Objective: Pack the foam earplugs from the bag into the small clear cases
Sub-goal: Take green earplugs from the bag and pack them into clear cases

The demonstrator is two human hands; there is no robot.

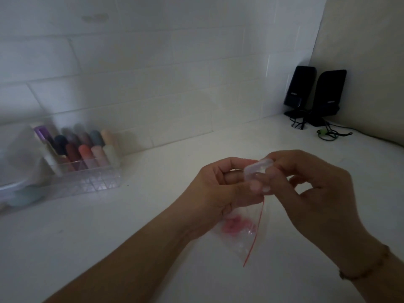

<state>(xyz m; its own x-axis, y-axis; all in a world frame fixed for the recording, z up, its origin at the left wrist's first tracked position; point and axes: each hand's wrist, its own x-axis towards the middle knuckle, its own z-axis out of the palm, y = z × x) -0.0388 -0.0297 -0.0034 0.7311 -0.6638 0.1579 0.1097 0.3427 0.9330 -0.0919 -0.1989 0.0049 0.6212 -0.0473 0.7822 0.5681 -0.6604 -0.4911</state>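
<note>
Pinching the tilted clear case, both hands' fingers curl; bag hangs lengthwise downward.

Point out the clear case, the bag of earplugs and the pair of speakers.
clear case (258, 169): head view, on its rounded upper shell between both hands.
bag (244, 239): head view, on its clear middle panel.
speakers (330, 92): head view, on the right speaker's front face.

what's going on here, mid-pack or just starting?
A person is working over a white counter. Both hands meet on a small clear case: the right hand pinches it, and the left hand grips it too, while a clear zip bag hangs below the left hand. Pink earplugs are in the bag. Blur hides whether the case is open or holds anything. An organizer of coloured tubes sits at the left.
</note>
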